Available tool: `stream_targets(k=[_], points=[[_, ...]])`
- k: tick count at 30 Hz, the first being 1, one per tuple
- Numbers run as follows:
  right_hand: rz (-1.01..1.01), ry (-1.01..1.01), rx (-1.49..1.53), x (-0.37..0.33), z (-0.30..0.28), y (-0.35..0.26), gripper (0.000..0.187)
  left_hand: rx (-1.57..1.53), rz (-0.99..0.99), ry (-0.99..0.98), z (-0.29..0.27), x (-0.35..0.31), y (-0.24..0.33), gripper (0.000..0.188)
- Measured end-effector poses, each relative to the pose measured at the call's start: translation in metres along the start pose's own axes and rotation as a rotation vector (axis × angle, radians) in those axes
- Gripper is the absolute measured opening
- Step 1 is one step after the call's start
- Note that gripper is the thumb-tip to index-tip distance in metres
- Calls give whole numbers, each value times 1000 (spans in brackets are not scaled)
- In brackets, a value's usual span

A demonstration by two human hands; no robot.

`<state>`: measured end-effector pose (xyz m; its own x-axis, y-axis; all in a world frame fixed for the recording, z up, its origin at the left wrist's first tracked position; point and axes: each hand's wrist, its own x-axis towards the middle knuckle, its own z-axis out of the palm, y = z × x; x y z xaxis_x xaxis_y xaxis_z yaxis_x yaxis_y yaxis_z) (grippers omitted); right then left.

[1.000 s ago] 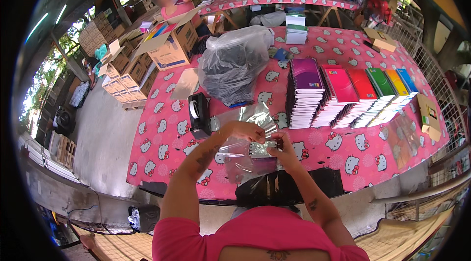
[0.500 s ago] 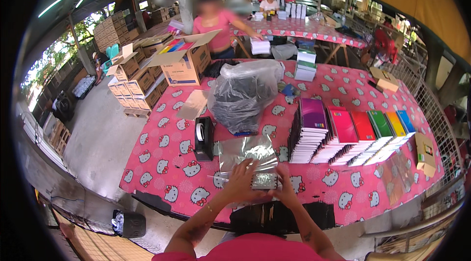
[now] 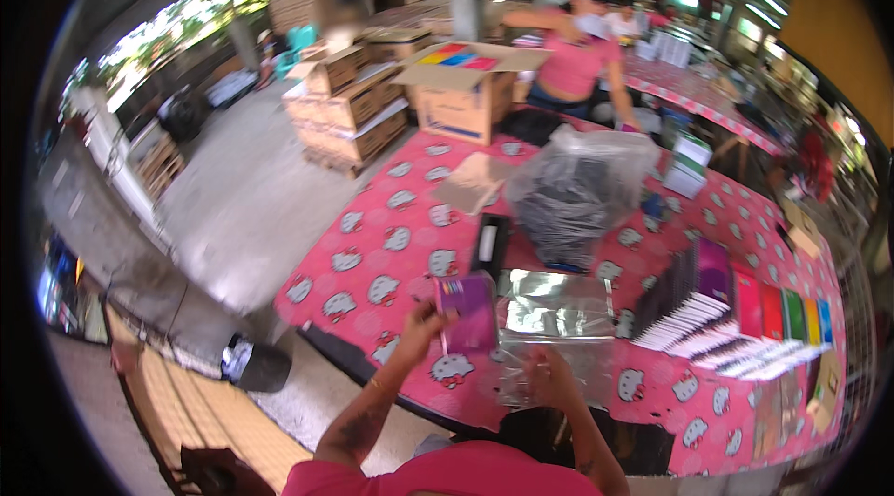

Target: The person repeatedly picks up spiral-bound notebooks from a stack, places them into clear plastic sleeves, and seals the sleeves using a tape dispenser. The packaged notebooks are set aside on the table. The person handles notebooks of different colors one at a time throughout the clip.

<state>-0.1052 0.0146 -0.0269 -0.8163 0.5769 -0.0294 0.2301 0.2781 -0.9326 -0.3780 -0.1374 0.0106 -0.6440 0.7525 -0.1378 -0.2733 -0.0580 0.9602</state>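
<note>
My left hand [image 3: 426,326] grips a purple notebook [image 3: 470,314] by its left edge, holding it tilted above the table's near left part. A slight sheen lies over its cover; I cannot tell whether plastic wraps it. My right hand [image 3: 551,379] is over the clear plastic bags [image 3: 559,310], its fingers curled and somewhat blurred. What they pinch, if anything, is too small to make out. The bags lie flat and shiny in front of me. Just behind the notebook stands a black tape dispenser [image 3: 489,244].
Stacked notebooks [image 3: 710,282] in several colours stand at the right. Behind the bags sits a large plastic sack [image 3: 582,189] with dark contents. An open carton [image 3: 456,109] is at the far left of the table [image 3: 345,258]. Across it, a person in pink [image 3: 577,63] reaches down.
The view has swung left. My left hand has lifted the notebook off the bags and carried it leftward, purple cover showing. My right hand has come away from it and stays over the bags.
</note>
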Motion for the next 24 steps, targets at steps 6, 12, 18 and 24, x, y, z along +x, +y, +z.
stream_targets(k=[6, 12, 18, 24], points=[[-44, 1, -680, -36, 45, 20, 57, 25, -37, 726, -162, 118, 6, 53], [-24, 108, -684, -51, 60, 9, 58, 302, -89, 773, -256, 231, -19, 43], [-56, 106, -597, -64, 64, 2, 49, 91, 286, 483, -288, 250, -34, 36], [-60, 311, -460, -75, 65, 27, 35, 599, 330, 832, -123, 235, -15, 59]])
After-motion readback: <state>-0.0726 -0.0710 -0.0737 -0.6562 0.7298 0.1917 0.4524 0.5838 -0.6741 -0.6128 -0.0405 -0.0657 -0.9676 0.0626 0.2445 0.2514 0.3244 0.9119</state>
